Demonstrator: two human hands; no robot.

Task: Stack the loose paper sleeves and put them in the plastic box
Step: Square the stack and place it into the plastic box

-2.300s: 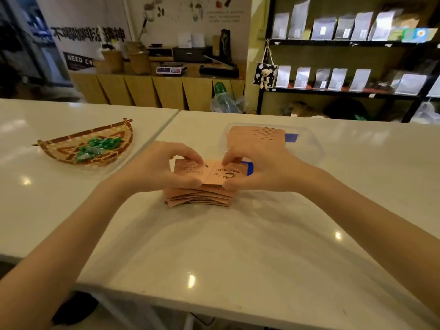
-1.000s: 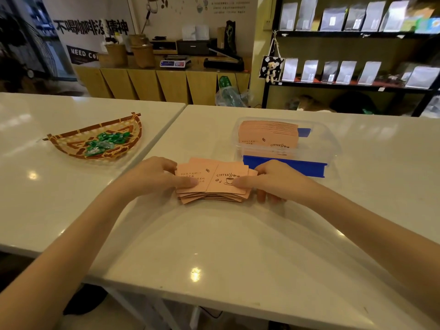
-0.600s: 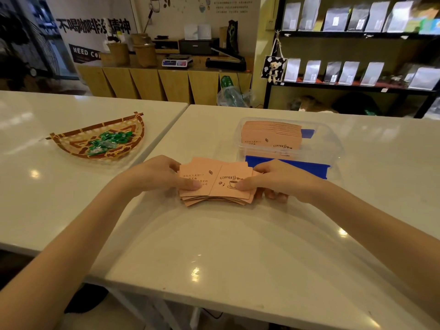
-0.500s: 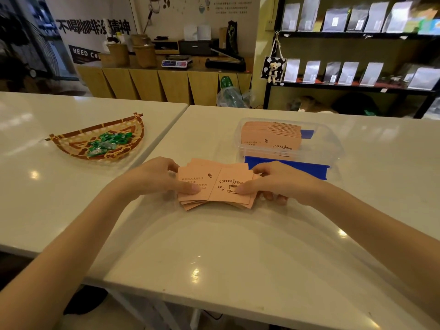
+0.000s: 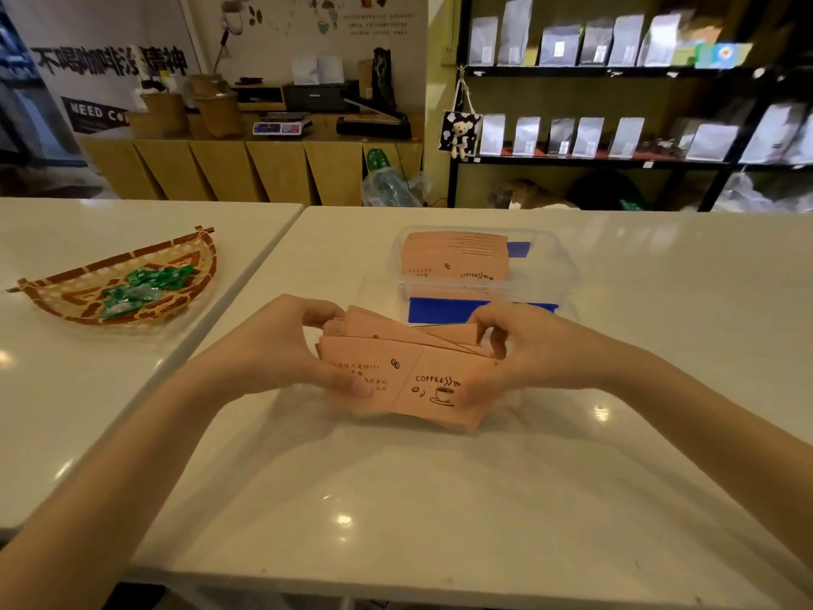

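Note:
A bundle of pink paper sleeves [image 5: 429, 374] printed with a coffee cup is tilted up on edge just above the white table. My left hand [image 5: 281, 350] grips its left end, thumb on the front face. My right hand [image 5: 523, 352] grips the right end, fingers curled over the top edges. The sleeves are unevenly aligned at the top. Behind them stands the clear plastic box [image 5: 550, 275] with a stack of the same sleeves [image 5: 453, 253] inside on its left. A blue lid [image 5: 440, 308] lies at the box's near side.
A woven fan-shaped basket [image 5: 66, 297] holding green wrapped candies sits on the neighbouring table at the left. A seam separates the two white tables [image 5: 396, 499]. Beyond are a wooden counter and dark shelves with pouches.
Both hands have lifted the sleeve bundle off the table and tipped it upright toward me; earlier it lay flat under my fingers. The view has also moved closer.

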